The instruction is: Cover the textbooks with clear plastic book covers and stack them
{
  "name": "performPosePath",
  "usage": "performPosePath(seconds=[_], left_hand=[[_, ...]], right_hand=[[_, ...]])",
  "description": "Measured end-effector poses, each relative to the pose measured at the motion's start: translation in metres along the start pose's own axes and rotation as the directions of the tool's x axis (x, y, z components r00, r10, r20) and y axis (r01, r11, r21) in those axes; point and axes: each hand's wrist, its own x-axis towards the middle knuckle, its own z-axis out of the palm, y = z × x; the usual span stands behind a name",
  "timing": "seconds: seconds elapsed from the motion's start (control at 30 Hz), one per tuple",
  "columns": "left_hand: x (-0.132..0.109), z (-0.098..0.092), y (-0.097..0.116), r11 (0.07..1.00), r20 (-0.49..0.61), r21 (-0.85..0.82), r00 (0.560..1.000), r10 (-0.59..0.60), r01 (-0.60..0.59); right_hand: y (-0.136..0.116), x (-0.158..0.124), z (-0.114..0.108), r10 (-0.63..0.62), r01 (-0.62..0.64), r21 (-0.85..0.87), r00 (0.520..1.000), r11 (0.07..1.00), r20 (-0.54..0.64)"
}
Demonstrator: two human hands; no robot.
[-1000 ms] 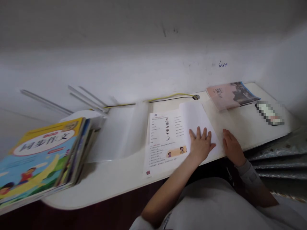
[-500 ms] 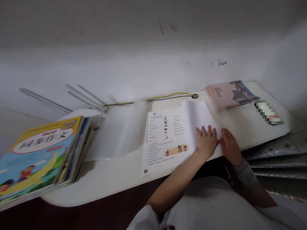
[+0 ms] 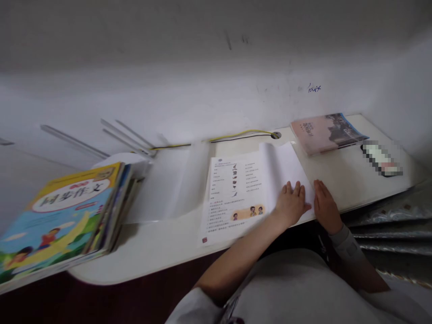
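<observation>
An open booklet [image 3: 229, 198] with a printed page lies on the desk, a blank white flap [image 3: 297, 164] folded over its right part. My left hand [image 3: 293, 204] rests flat on this flap near the front edge, fingers stretched and spread. Just to its right, my right hand [image 3: 324, 204] lies along the flap's right edge with its fingers straight and close together; whether it touches the paper I cannot tell. Left of the printed page spreads a clear plastic sheet [image 3: 165, 184], apparently a book cover. A grey band circles my right wrist.
A stack of books with a colourful top cover [image 3: 67, 216] stands at the desk's left end. A pink book [image 3: 324, 135] lies at the back right, near a pixelated phone-like object [image 3: 381, 158]. A yellow cable [image 3: 243, 133] runs along the wall into a desk hole.
My left hand has slid slightly toward the front edge across the flap. A small gap now shows between the two hands, which were touching or nearly so. The view has shifted a little.
</observation>
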Motion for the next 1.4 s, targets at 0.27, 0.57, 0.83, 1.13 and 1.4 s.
performPosePath(seconds=[0.27, 0.57, 0.83, 1.13, 1.4], left_hand=[[0.004, -0.013, -0.019, 0.984, 0.058, -0.029, 0.983, 0.175, -0.173], [0.043, -0.017, -0.058, 0.987, 0.164, 0.046, 0.976, 0.142, -0.151], [0.050, -0.004, -0.057, 0.977, 0.090, -0.022, 0.973, 0.212, -0.211], [0.052, 0.008, -0.048, 0.966, -0.075, -0.055, 0.966, 0.247, -0.251], [0.023, -0.021, -0.054, 0.998, -0.179, 0.050, 0.983, 0.051, -0.043]], right_hand=[[-0.005, 0.001, -0.004, -0.058, 0.078, -0.176, 0.992, 0.981, 0.115], [0.003, 0.002, -0.002, -0.057, 0.067, -0.095, 0.993, 0.993, 0.105], [0.012, 0.001, -0.007, -0.102, 0.101, 0.016, 0.990, 0.995, 0.101], [0.047, 0.041, -0.030, 0.037, -0.039, -0.044, 0.999, 0.998, -0.039], [0.081, 0.073, -0.033, 0.313, -0.363, 0.277, 0.927, 0.890, 0.208]])
